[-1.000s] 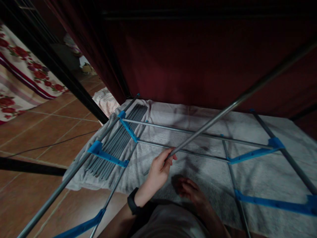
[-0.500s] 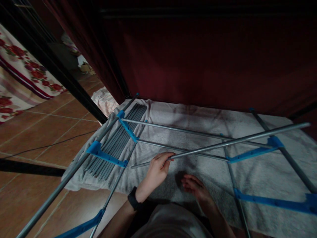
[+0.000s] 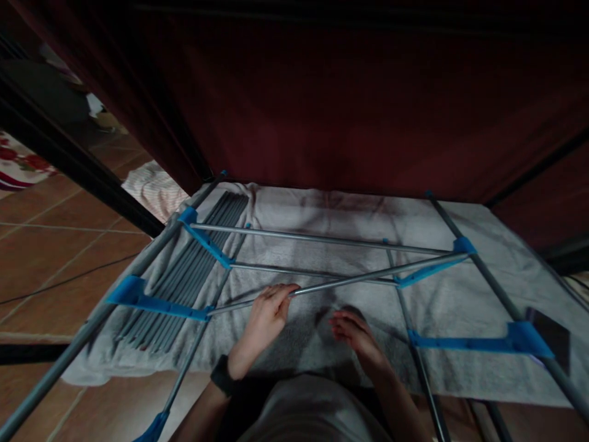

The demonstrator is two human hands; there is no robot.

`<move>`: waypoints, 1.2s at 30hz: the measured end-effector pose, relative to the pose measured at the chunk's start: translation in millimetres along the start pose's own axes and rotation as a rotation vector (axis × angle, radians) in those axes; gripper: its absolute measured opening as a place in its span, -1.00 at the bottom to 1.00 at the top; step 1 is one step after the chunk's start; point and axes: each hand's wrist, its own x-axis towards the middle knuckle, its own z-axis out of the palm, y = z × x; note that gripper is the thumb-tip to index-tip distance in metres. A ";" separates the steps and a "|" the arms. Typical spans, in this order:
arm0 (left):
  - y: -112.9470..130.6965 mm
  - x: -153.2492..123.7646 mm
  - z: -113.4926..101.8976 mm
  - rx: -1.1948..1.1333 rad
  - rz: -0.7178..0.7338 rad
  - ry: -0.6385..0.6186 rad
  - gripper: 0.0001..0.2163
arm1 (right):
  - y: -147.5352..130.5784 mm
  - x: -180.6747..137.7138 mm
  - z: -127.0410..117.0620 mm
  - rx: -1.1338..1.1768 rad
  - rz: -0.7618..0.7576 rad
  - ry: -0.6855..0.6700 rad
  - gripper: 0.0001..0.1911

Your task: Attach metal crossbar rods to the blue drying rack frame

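My left hand [image 3: 271,307], with a dark watch on its wrist, is closed round a grey metal rod [image 3: 340,282]. The rod slants across a frame of grey tubes, its left end close to a blue plastic bracket [image 3: 156,304] and its right end near the blue bracket [image 3: 464,245] at the far right. My right hand [image 3: 352,331] hovers to the right with fingers loosely curled and apart, touching nothing. Two rods, a rear one [image 3: 322,237] and a lower one [image 3: 294,270], span between the frame's sides. A further blue bracket [image 3: 483,345] joins the right-hand tubes.
Several loose grey rods [image 3: 184,282] lie side by side at the left of a grey blanket [image 3: 299,209]. A dark red panel [image 3: 345,123] rises behind it. Tiled floor [image 3: 55,258] with a thin cable [image 3: 69,279] lies left. A dark flat object [image 3: 552,337] rests at right.
The rod in my left hand has swung lower on the right, its left end now near the left bracket. The whole view has shifted rightward. My right hand remains free.
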 end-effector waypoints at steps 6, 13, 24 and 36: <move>-10.9 -2.6 3.0 0.063 0.011 -0.058 -0.68 | -6.3 1.2 -3.1 0.022 -0.025 0.000 -0.44; -15.6 -4.3 8.0 0.109 -0.030 -0.185 -0.63 | -8.2 5.2 -8.1 0.037 -0.038 0.044 -0.52; -11.9 -4.5 11.4 0.223 -0.079 -0.375 -0.53 | -20.0 7.0 -16.8 0.141 -0.082 0.133 -0.59; -16.7 -11.1 19.2 0.316 0.007 -0.433 -0.49 | -6.0 25.8 -44.6 0.304 -0.083 0.228 -0.66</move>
